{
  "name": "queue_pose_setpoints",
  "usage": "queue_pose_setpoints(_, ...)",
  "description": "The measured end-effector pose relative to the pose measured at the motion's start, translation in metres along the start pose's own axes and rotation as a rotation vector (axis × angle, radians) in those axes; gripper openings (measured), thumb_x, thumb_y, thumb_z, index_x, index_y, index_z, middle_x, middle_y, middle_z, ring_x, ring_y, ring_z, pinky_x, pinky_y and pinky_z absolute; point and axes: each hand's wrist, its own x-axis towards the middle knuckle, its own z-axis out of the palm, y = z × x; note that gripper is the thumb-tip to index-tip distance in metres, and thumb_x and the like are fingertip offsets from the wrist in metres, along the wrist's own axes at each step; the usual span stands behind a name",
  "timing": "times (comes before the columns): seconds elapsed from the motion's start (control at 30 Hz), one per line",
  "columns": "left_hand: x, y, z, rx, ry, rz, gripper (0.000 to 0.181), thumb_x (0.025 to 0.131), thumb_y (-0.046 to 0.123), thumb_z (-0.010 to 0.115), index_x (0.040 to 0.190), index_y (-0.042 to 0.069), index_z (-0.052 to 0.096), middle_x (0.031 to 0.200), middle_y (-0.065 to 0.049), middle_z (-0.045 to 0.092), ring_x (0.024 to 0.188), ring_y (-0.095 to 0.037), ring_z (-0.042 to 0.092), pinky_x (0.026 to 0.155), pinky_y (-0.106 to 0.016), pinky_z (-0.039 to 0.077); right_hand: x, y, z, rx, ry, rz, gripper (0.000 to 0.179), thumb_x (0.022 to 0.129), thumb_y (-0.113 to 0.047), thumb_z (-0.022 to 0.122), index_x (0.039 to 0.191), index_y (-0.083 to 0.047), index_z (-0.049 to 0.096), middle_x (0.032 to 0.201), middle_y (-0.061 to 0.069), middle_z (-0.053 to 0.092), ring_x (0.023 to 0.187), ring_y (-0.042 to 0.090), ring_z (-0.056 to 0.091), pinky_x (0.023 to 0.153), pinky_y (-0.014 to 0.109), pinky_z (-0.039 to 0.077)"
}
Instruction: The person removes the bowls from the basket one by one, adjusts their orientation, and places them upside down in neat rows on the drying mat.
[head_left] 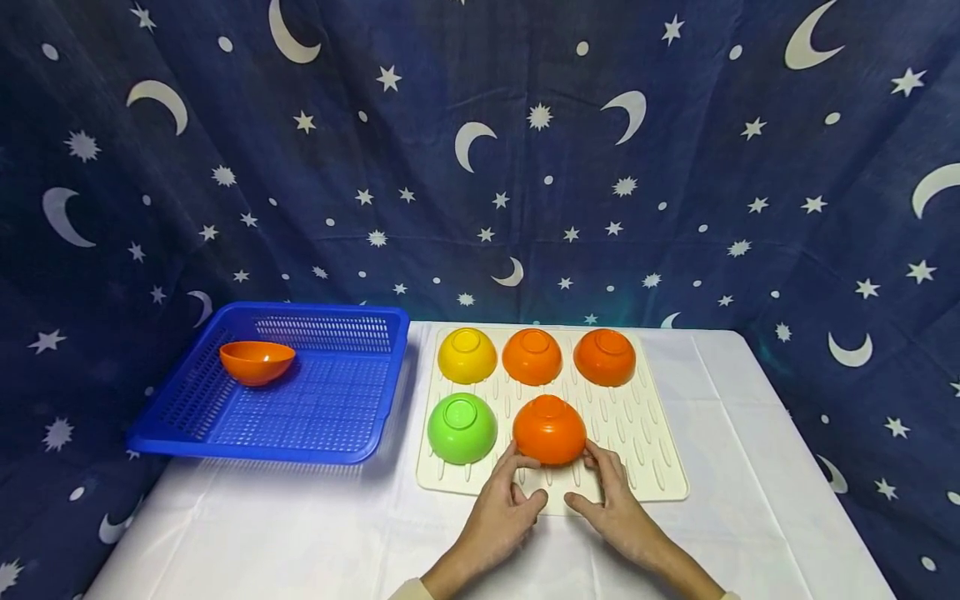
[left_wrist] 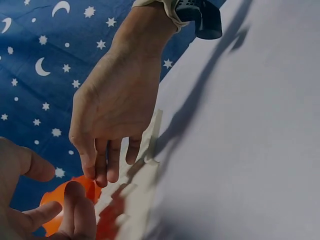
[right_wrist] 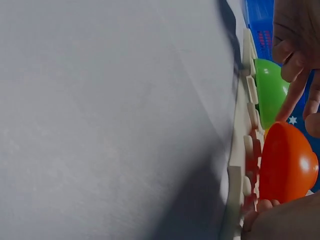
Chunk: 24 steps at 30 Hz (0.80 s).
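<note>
An orange bowl [head_left: 550,427] lies upside down in the front row of a cream drying mat [head_left: 660,479]. My left hand [head_left: 504,510] is at its near left side, an outstretched finger touching the rim, the thumb held apart. On the near right side, my right hand [head_left: 624,515] has its fingertips at the rim, its thumb also apart from the bowl. In the left wrist view the fingers of the right hand [left_wrist: 117,105] hang nearly straight beside the bowl. An upside-down green bowl [head_left: 462,429] sits left of the orange one.
Behind them on the mat stand an upside-down yellow bowl [head_left: 467,357] and two more orange bowls, one in the middle [head_left: 532,358] and one at right [head_left: 604,358]. To the left, a blue basket [head_left: 292,457] holds a tilted orange bowl [head_left: 257,364]. A starry curtain [head_left: 525,167] hangs behind the table.
</note>
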Motion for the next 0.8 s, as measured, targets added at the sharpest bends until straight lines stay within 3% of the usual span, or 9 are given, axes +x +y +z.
queue_pose_setpoints(0.17,0.001,-0.009,-0.004,0.014,0.011,-0.016,0.035,0.092,0.014,0.067,0.122,-0.003,0.062,0.163,-0.028,0.016,0.052,-0.007,0.052,0.043,-0.020,0.043,-0.002,0.003,0.004,-0.063,-0.037,0.027,0.085,0.092,-0.030,0.074,0.156,0.001,0.028,0.140,0.014,0.036,0.135,0.033,0.032,0.113,0.062,0.022)
queue_pose_setpoints(0.47,0.005,-0.018,-0.009,-0.007,0.009,-0.029,0.028,0.093,0.013,0.067,0.116,-0.001,0.063,0.163,-0.029,0.014,0.050,-0.004,0.049,0.044,-0.016,0.041,0.001,0.004,0.006,-0.130,-0.059,0.031,0.084,0.093,-0.035,0.072,0.157,0.001,0.031,0.140,0.010,0.035,0.137,0.033,0.027,0.109,0.071,0.020)
queue_pose_setpoints(0.8,0.006,-0.017,-0.009,0.016,0.015,-0.010,0.026,0.091,0.012,0.069,0.114,0.001,0.066,0.163,-0.029,0.015,0.052,-0.005,0.050,0.045,-0.018,0.042,0.007,0.002,0.003,-0.177,-0.066,0.037,0.082,0.095,-0.035,0.070,0.157,0.002,0.030,0.138,0.010,0.038,0.131,0.031,0.036,0.091,0.048,0.027)
